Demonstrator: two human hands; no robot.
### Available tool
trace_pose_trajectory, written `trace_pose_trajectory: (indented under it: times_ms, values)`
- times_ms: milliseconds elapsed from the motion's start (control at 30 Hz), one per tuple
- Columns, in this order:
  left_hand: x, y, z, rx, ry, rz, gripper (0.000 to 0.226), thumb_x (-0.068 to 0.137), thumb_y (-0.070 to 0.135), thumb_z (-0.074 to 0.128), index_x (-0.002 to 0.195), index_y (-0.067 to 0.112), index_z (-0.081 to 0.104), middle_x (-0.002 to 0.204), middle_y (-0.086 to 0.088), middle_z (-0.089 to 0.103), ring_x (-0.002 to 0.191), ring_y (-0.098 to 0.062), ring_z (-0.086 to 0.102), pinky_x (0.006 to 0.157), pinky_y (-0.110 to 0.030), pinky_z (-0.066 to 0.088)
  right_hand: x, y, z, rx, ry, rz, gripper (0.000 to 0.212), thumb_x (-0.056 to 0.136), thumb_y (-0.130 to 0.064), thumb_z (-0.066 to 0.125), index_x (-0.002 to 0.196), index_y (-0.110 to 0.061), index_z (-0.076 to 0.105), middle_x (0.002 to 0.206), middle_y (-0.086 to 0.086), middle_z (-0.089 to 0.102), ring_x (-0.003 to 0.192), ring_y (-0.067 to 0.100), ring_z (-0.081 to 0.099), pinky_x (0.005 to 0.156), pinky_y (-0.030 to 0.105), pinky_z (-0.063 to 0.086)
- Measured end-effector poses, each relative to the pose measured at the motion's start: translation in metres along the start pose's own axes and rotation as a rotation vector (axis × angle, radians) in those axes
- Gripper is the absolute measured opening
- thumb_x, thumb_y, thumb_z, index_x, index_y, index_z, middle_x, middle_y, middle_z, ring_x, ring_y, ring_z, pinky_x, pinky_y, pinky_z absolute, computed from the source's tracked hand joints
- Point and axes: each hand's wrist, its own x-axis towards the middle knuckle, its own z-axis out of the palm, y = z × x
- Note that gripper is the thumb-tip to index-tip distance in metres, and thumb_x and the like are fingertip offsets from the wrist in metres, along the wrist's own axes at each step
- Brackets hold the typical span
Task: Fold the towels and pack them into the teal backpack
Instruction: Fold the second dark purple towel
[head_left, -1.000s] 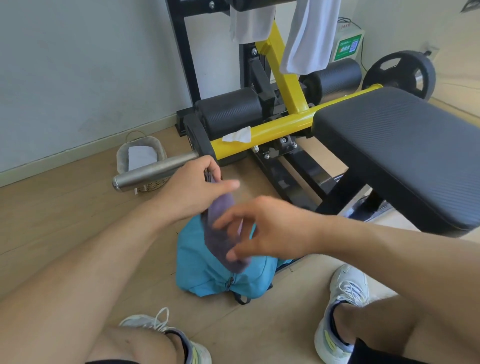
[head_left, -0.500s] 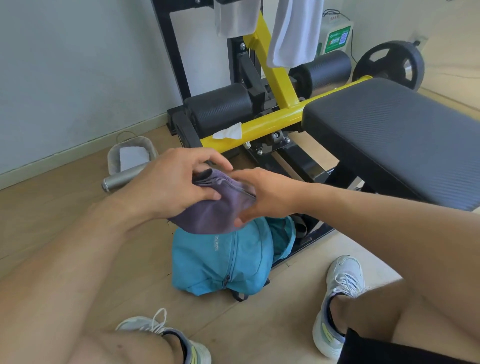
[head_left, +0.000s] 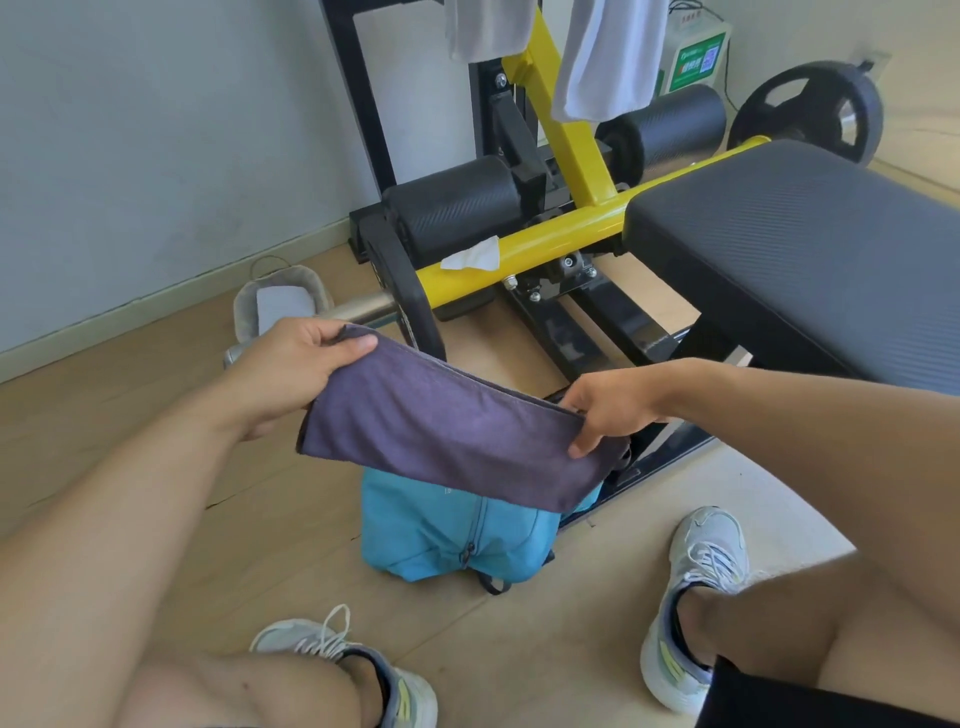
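Nearest the camera, two bare knees and a pair of light sneakers (head_left: 706, 566) are seen on the wooden floor (head_left: 130, 426). Between the feet, the teal backpack (head_left: 447, 535) is stood on the floor; its contents cannot be made out, since its top is covered by the cloth held above it. A purple towel (head_left: 447, 431) is held stretched over the backpack, apart from it. One upper corner is pinched by the left hand (head_left: 301, 364), thumb on top (fingers clamped on the edge); the opposite end is gripped by the right hand (head_left: 608, 410). Beyond, a black padded bench (head_left: 810, 244) on a yellow frame (head_left: 550, 239) is visible. A small basket (head_left: 283, 304) holding a pale folded cloth is placed by the wall. Two white towels (head_left: 602, 57) are hung from the rack at the top.
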Motion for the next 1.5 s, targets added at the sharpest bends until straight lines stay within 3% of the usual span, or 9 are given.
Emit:
trace_pose_trajectory:
  times_ms: [200, 333, 567, 667, 800, 1033, 1233, 1400, 1500]
  values:
    - [0.009, -0.016, -0.010, 0.051, 0.092, -0.112, 0.025, 0.105, 0.031, 0.054, 0.112, 0.015, 0.072, 0.112, -0.017, 0.075, 0.088, -0.024, 0.068, 0.075, -0.039, 0.054, -0.007, 0.017, -0.011, 0.338, 0.081, 0.081, 0.023, 0.098, -0.023, 0.066, 0.119, -0.017, 0.071, 0.109, 0.002, 0.078, 0.103, 0.020, 0.074, 0.097, 0.041, 0.058]
    - [0.007, -0.014, -0.003, 0.004, 0.119, -0.159, 0.028, 0.107, 0.035, 0.050, 0.115, 0.016, 0.068, 0.114, -0.010, 0.074, 0.097, -0.025, 0.072, 0.069, -0.035, 0.056, -0.010, 0.010, -0.015, 0.502, 0.221, 0.097, 0.036, 0.093, -0.035, 0.073, 0.119, -0.010, 0.067, 0.100, 0.010, 0.079, 0.092, 0.025, 0.078, 0.087, 0.040, 0.062]
    - [-0.001, 0.006, 0.043, 0.061, 0.017, -0.094, 0.025, 0.103, 0.033, 0.056, 0.106, 0.019, 0.076, 0.108, -0.010, 0.077, 0.097, -0.024, 0.073, 0.065, -0.036, 0.063, -0.012, -0.047, 0.003, 0.737, 0.409, 0.091, 0.049, 0.097, -0.024, 0.068, 0.139, -0.006, 0.050, 0.090, 0.023, 0.076, 0.067, 0.030, 0.076, 0.061, 0.036, 0.064]
    - [-0.006, 0.013, 0.064, 0.073, -0.043, -0.094, 0.026, 0.104, 0.029, 0.055, 0.103, 0.015, 0.077, 0.101, -0.013, 0.077, 0.096, -0.025, 0.073, 0.060, -0.034, 0.063, -0.014, -0.067, 0.015, 0.769, 0.488, 0.037, 0.026, 0.096, -0.021, 0.068, 0.113, -0.002, 0.060, 0.093, 0.023, 0.074, 0.060, 0.025, 0.071, 0.063, 0.039, 0.065]
    - [-0.010, 0.017, 0.084, 0.057, -0.126, -0.131, 0.031, 0.105, 0.028, 0.054, 0.102, 0.006, 0.075, 0.101, -0.018, 0.077, 0.085, -0.026, 0.072, 0.067, -0.044, 0.065, -0.010, -0.078, 0.021, 0.773, 0.558, -0.015, 0.024, 0.092, -0.021, 0.073, 0.083, -0.016, 0.051, 0.074, 0.010, 0.067, 0.059, 0.023, 0.067, 0.065, 0.041, 0.065]
    - [-0.014, 0.024, 0.093, -0.116, -0.112, -0.156, 0.030, 0.106, 0.020, 0.052, 0.105, 0.000, 0.074, 0.095, -0.023, 0.076, 0.067, -0.028, 0.075, 0.061, -0.037, 0.064, -0.011, -0.087, 0.029, 0.734, 0.542, -0.054, 0.026, 0.085, -0.017, 0.080, 0.102, -0.008, 0.062, 0.087, 0.014, 0.076, 0.071, 0.026, 0.075, 0.064, 0.038, 0.065]
    - [-0.014, 0.023, 0.088, -0.183, -0.089, -0.213, 0.036, 0.102, 0.029, 0.061, 0.105, -0.005, 0.072, 0.092, -0.028, 0.075, 0.080, -0.042, 0.076, 0.082, -0.050, 0.063, -0.013, -0.091, 0.038, 0.447, 0.586, -0.107, 0.051, 0.069, -0.039, 0.090, 0.107, -0.024, 0.060, 0.090, -0.009, 0.067, 0.079, 0.010, 0.067, 0.064, 0.026, 0.051]
    - [-0.019, 0.029, 0.081, -0.138, -0.175, -0.203, 0.048, 0.104, 0.040, 0.053, 0.107, -0.005, 0.072, 0.091, -0.023, 0.077, 0.085, -0.035, 0.077, 0.082, -0.042, 0.064, -0.012, -0.087, 0.035, 0.361, 0.636, -0.139, 0.044, 0.076, -0.017, 0.083, 0.115, -0.024, 0.062, 0.093, -0.010, 0.066, 0.085, 0.010, 0.065, 0.069, 0.025, 0.054]
    - [-0.017, 0.033, 0.069, -0.153, -0.198, -0.245, 0.044, 0.104, 0.031, 0.046, 0.108, -0.006, 0.070, 0.091, -0.022, 0.078, 0.085, -0.034, 0.077, 0.078, -0.038, 0.065, -0.011, -0.082, 0.031, 0.341, 0.661, -0.151, 0.035, 0.080, -0.008, 0.072, 0.109, -0.025, 0.067, 0.091, -0.008, 0.070, 0.084, 0.012, 0.067, 0.071, 0.031, 0.058]
